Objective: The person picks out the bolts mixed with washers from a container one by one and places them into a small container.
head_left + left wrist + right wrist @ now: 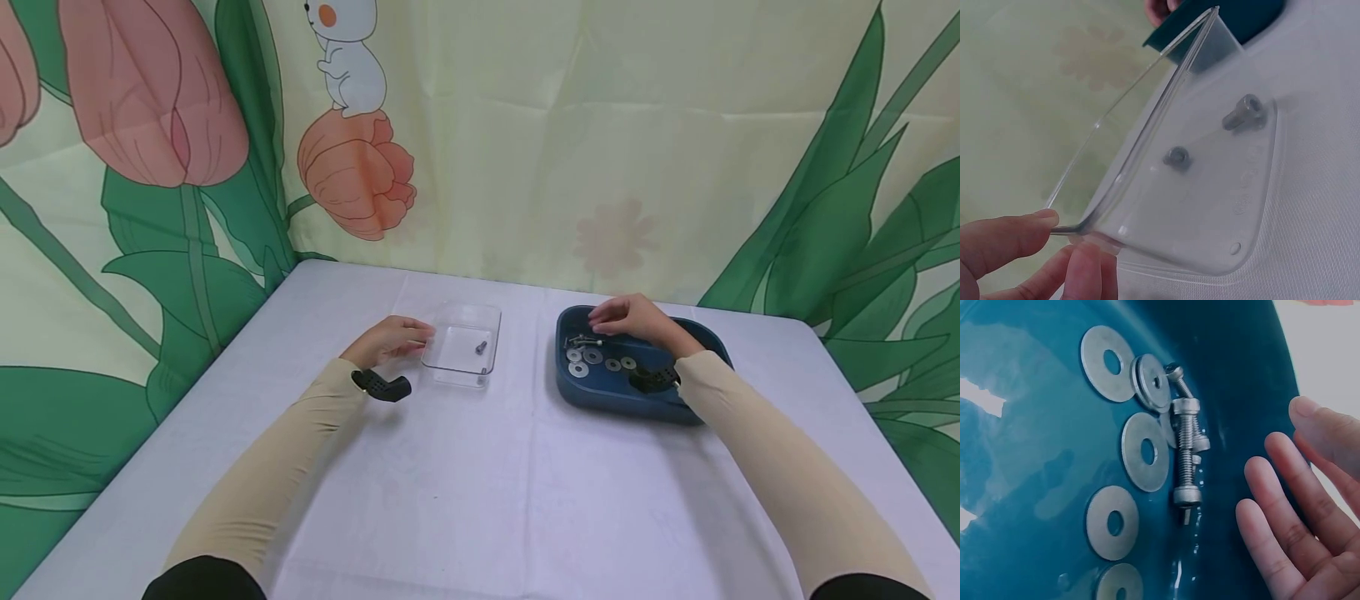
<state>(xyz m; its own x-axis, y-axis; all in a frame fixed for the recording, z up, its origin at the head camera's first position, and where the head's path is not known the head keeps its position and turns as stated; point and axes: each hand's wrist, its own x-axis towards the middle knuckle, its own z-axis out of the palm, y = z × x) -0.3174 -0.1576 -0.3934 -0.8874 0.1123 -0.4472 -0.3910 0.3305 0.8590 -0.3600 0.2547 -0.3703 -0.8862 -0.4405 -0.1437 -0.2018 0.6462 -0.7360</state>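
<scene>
- On the white cloth-covered tabletop (480, 483), my left hand (392, 340) pinches the near corner of the shallow clear plastic square tray (463, 343); thumb and fingers (1004, 240) are clamped on its rim.
- One short grey socket-head screw (1244, 114) lies on that tray's floor.
- My right hand (633, 318) hovers over the far edge of the dark blue rounded plastic tray (600, 398), its fingers (1279, 487) straight, slightly apart and holding nothing.
- Just beside those fingers lies the long threaded steel bolt with nuts (1186, 456), against the blue tray's wall, next to flat steel washers (1145, 451).
- I judge the step to be reaching for the bolt; next calls for a pinch on its shank.
- Its long axis runs along the wall, parallel to my fingers; which end is the head I cannot tell.
</scene>
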